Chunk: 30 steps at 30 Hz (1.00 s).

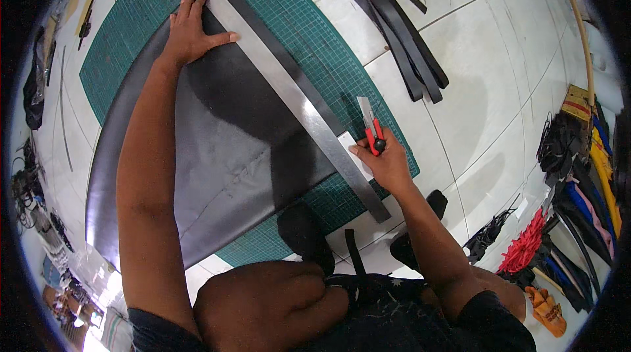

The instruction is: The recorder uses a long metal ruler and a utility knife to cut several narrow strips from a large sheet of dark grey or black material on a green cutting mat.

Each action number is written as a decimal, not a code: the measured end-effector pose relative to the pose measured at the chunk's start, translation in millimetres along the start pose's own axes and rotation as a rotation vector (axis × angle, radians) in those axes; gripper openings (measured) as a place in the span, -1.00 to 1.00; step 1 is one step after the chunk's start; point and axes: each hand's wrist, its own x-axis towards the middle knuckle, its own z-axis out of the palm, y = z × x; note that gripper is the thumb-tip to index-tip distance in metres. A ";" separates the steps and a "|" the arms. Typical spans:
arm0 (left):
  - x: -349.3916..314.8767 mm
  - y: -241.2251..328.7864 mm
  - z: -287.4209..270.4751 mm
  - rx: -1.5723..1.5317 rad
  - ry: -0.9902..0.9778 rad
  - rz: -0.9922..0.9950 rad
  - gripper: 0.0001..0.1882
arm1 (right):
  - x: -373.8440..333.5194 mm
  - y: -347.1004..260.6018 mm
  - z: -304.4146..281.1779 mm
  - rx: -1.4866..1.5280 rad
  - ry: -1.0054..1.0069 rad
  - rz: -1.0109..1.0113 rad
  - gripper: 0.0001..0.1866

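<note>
A long metal ruler [289, 95] lies diagonally across a sheet of black leather-like material [230, 148], which rests on a green cutting mat [315, 23]. My left hand [190, 33] is spread near the ruler's far end, with thumb and fingertips touching its left edge and the palm over the black sheet. My right hand [389, 161] grips a red utility knife [374, 132], its wide blade exposed and pointing away from me. The same hand's thumb and fingers are at a small white rectangular piece [351, 151] beside the ruler's right edge. A narrow strip of the black sheet shows right of the ruler.
Several black strips [401, 43] lie on the white tiled floor [499, 76] at the far right. Coloured material and a red bundle [524, 240] are heaped at the right. An orange glove-like item [545, 312] sits near my right elbow. Cords [29, 187] lie at the left.
</note>
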 end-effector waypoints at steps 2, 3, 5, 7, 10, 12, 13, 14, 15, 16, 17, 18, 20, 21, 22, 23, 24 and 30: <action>1.3 -0.5 -1.0 -0.016 -0.023 0.002 0.35 | 1.4 3.8 -0.3 0.032 -0.012 0.013 -0.57; 1.0 -0.6 -0.7 -0.012 -0.022 -0.002 0.35 | 2.3 4.5 -0.5 0.065 -0.023 0.026 -0.56; 1.2 1.4 0.8 -0.018 -0.013 -0.020 0.36 | 2.4 3.5 -1.8 0.056 -0.031 0.040 -0.56; 1.5 2.7 -0.9 -0.020 -0.032 -0.034 0.36 | 2.4 2.1 -2.7 0.045 -0.033 0.053 -0.55; 3.3 4.7 -6.0 0.021 -0.086 -0.065 0.38 | 1.1 -0.6 -2.6 0.030 -0.024 0.025 -0.55; 5.4 11.3 -11.5 0.066 -0.106 -0.085 0.40 | 2.6 -3.5 -3.5 0.027 -0.052 0.043 -0.53; 2.5 16.6 -12.6 0.136 -0.102 -0.095 0.32 | 1.6 -0.6 -5.1 0.027 -0.048 0.031 -0.53; 1.0 24.4 -16.6 0.208 -0.096 -0.105 0.25 | 0.2 7.7 -7.9 0.021 -0.042 0.021 -0.52; -1.4 31.9 -22.9 0.217 -0.084 -0.109 0.25 | -2.4 15.6 -10.7 0.019 -0.041 0.011 -0.51; -3.3 40.6 -28.3 0.243 -0.123 -0.068 0.14 | -6.3 23.3 -15.6 0.023 -0.041 -0.004 -0.51; 0.0 50.6 -33.9 0.262 -0.156 -0.026 0.03 | -10.9 30.4 -26.1 0.033 0.015 0.006 -0.51; 3.1 55.1 -37.5 0.273 -0.144 -0.031 0.03 | -14.5 33.5 -32.4 0.050 0.064 0.017 -0.50; 7.0 61.4 -41.2 0.096 -0.468 -0.105 -0.16 | -20.4 30.1 -47.4 -0.097 0.160 0.072 -0.49; 6.1 61.1 -42.7 0.107 -0.458 -0.111 -0.16 | -20.2 25.1 -48.4 -0.045 0.144 0.147 -0.49; 3.3 60.6 -44.1 0.105 -0.471 -0.127 -0.04 | -16.7 19.8 -45.3 -0.038 0.140 0.132 -0.49; 1.7 62.7 -43.0 0.097 -0.484 -0.136 0.08 | -13.0 13.8 -41.9 -0.034 0.146 0.087 -0.49; -3.4 70.9 -42.0 0.099 -0.474 -0.136 0.08 | -8.0 5.6 -38.5 -0.033 0.153 0.043 -0.49; -8.5 110.8 -49.7 0.296 -0.602 -0.201 0.58 | 60.7 -36.6 4.5 -0.123 0.014 -0.269 -0.61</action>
